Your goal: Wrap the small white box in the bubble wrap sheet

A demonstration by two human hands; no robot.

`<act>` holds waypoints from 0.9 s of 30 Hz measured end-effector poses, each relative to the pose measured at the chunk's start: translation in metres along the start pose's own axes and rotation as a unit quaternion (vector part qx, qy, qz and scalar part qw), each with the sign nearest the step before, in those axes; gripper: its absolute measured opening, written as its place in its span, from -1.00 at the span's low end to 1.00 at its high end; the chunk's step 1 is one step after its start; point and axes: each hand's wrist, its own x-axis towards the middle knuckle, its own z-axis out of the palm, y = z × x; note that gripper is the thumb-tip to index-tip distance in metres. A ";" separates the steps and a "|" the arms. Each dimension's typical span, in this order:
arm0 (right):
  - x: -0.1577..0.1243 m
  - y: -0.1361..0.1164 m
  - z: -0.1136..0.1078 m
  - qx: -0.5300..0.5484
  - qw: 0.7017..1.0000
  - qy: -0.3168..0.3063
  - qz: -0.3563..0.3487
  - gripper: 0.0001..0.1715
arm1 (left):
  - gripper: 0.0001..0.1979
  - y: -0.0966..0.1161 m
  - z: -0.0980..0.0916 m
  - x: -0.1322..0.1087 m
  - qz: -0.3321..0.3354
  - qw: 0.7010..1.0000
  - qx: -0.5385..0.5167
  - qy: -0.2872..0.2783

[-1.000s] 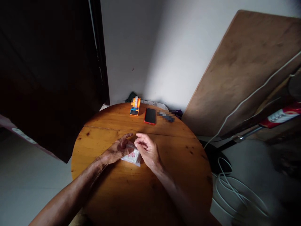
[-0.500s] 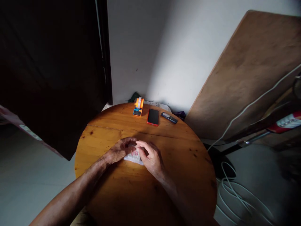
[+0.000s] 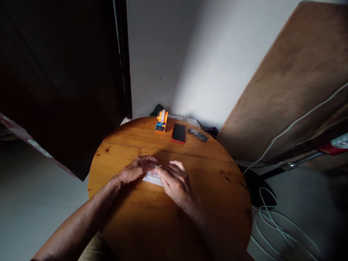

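Note:
A small white packet with red print (image 3: 153, 176) lies on the round wooden table (image 3: 212, 181), near its middle. My left hand (image 3: 136, 169) rests on the packet's left side, fingers curled over its top edge. Over the right side lies my right hand (image 3: 174, 180), fingers bent and pressed down on it. Both hands meet above the packet and hide most of it.
At the table's far edge stand an orange tape dispenser (image 3: 161, 121), a red-cased phone (image 3: 178, 133) and a small dark handset (image 3: 198, 134). A wooden board (image 3: 285, 79) leans on the wall at right. White cable (image 3: 274, 224) coils on the floor. A dark door (image 3: 59, 72) stands left.
My hands have closed in over the packet; the right hand, raised with pinched fingers a second ago, now lies down on it. The view has shifted slightly.

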 end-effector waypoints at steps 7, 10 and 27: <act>0.002 -0.006 -0.003 0.054 0.998 -0.042 0.012 -0.59 | -0.70 0.010 0.001 -0.004 0.002 0.998 0.063 -0.004; 0.003 -0.007 -0.005 0.058 0.997 -0.049 0.007 -0.58 | -0.74 0.011 0.001 -0.005 0.005 0.998 0.067 -0.007; 0.003 0.005 -0.008 0.124 0.984 0.024 0.127 -0.70 | -0.71 0.004 0.003 -0.002 0.013 0.999 0.031 -0.008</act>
